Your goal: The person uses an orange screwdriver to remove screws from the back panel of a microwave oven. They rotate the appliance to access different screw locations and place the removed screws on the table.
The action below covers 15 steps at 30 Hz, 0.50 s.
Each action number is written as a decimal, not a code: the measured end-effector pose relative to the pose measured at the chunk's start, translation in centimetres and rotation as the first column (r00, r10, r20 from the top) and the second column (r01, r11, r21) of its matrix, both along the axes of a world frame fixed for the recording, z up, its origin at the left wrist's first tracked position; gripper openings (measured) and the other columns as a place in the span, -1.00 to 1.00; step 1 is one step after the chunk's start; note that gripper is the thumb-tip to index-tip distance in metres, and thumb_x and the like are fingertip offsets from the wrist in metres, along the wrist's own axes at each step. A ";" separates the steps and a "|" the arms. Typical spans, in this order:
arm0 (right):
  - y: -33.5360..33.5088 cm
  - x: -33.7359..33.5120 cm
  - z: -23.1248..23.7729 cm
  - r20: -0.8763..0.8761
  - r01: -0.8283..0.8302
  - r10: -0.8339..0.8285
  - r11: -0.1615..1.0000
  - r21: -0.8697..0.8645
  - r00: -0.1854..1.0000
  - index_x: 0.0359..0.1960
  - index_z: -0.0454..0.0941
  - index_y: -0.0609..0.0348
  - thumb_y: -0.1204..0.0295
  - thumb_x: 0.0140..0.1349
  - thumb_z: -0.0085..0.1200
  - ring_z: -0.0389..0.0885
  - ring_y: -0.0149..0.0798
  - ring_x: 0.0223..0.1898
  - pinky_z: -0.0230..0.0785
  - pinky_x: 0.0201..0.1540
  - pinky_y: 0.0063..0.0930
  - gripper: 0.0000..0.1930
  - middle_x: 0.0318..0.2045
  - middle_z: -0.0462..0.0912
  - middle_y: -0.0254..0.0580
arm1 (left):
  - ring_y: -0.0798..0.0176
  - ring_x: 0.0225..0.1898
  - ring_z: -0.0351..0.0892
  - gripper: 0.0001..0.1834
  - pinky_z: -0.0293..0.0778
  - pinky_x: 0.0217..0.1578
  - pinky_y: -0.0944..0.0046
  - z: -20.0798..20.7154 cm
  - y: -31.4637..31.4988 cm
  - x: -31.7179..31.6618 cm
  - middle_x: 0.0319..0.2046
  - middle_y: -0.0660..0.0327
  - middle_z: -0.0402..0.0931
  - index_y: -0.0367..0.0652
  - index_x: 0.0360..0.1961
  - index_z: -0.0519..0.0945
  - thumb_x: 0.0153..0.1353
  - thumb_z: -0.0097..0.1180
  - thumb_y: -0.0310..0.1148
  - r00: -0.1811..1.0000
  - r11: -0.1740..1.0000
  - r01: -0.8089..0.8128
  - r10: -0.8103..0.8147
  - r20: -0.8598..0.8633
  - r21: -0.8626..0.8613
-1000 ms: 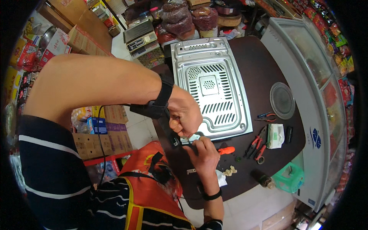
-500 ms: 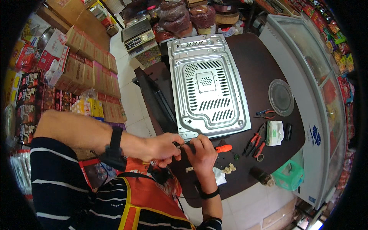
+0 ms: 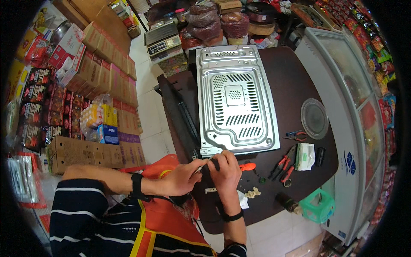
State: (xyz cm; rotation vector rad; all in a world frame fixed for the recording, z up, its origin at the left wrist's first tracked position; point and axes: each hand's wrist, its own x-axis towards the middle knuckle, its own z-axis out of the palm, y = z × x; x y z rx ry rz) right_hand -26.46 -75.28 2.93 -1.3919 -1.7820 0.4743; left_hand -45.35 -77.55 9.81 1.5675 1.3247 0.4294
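A silver metal appliance housing (image 3: 235, 113) with rows of slots lies on the dark table. Just off its near left corner, my two hands come together. My left hand (image 3: 182, 177) is closed, thumb and fingers pinching; a small shiny bit shows at its fingertips, too small to name. Close beside it, my right hand (image 3: 225, 170) has its fingers curled inward, and what they hold is hidden behind them. An orange-handled screwdriver (image 3: 247, 166) lies just right of my right hand. Below the hands is a small pale metal piece (image 3: 210, 190).
Red-handled pliers (image 3: 284, 165), smaller pliers (image 3: 296, 135), a white packet (image 3: 305, 156), a black cylinder (image 3: 320, 156) and a round glass plate (image 3: 314, 118) lie to the right. A black frame (image 3: 182, 115) stands left of the housing. A chest freezer (image 3: 329, 98) borders the table.
My left forearm has swung lower and its hand has turned, thumb side up, still near the right hand. The whole view has shifted slightly, and a cardboard box at left is uncovered.
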 end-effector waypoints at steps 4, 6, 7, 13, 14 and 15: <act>0.0 0.0 0.1 0.007 -0.006 0.006 1.000 -0.003 1.000 -0.19 0.70 0.11 0.43 0.06 0.63 0.76 0.02 -0.12 0.64 -0.13 -0.16 -0.66 -0.13 0.69 -0.17 | 0.17 -0.39 0.75 -0.51 0.61 -0.38 0.15 2.8 3.8 -2.1 -0.28 0.10 0.71 -0.15 0.50 0.46 0.60 0.00 -0.43 0.999 0.834 0.042 -0.038 0.019 -0.550; 0.0 0.0 0.3 0.021 -0.015 0.015 1.000 -0.004 1.000 -0.20 0.70 0.11 0.41 0.06 0.65 0.76 0.02 -0.13 0.63 -0.13 -0.17 -0.65 -0.13 0.69 -0.17 | 0.33 -0.60 0.50 -0.51 0.42 -0.64 0.26 4.1 7.1 -3.3 -0.35 0.20 0.59 -0.07 0.53 0.48 0.64 0.02 -0.40 0.998 0.667 0.048 -0.064 0.007 -0.744; 0.0 -0.1 0.4 0.026 -0.018 0.018 1.000 -0.007 0.999 -0.20 0.70 0.11 0.40 0.06 0.66 0.76 0.02 -0.13 0.63 -0.14 -0.17 -0.64 -0.13 0.69 -0.17 | 0.43 -0.67 0.39 -0.53 0.33 -0.71 0.32 4.3 8.5 -3.6 -0.39 0.27 0.52 -0.02 0.52 0.51 0.65 0.02 -0.40 0.998 0.612 0.056 -0.065 0.021 -0.789; 0.0 -0.2 0.7 0.025 -0.002 0.001 1.000 0.007 1.000 -0.21 0.69 0.12 0.41 0.05 0.68 0.75 0.02 -0.14 0.61 -0.16 -0.18 -0.63 -0.13 0.70 -0.13 | 0.50 -0.67 0.33 -0.49 0.23 -0.73 0.37 3.9 15.4 -4.5 -0.39 0.31 0.51 0.01 0.53 0.52 0.61 0.12 -0.42 0.979 0.304 0.113 -0.195 0.054 -0.946; 0.0 -0.3 0.7 0.026 -0.007 0.007 1.000 -0.002 1.000 -0.21 0.69 0.12 0.41 0.05 0.68 0.75 0.03 -0.15 0.61 -0.16 -0.17 -0.63 -0.12 0.70 -0.13 | 0.48 -0.68 0.32 -0.48 0.22 -0.74 0.38 3.8 16.0 -4.5 -0.40 0.32 0.49 0.00 0.54 0.51 0.61 0.12 -0.41 0.979 0.268 0.114 -0.194 0.063 -0.957; 0.1 -0.3 0.7 0.032 -0.013 0.013 1.000 0.001 0.999 -0.21 0.69 0.13 0.41 0.04 0.68 0.75 0.03 -0.15 0.61 -0.16 -0.17 -0.63 -0.12 0.70 -0.12 | 0.47 -0.69 0.32 -0.47 0.23 -0.74 0.37 3.9 16.2 -4.7 -0.40 0.32 0.50 0.00 0.55 0.50 0.61 0.12 -0.40 0.965 0.300 0.157 -0.249 0.081 -0.941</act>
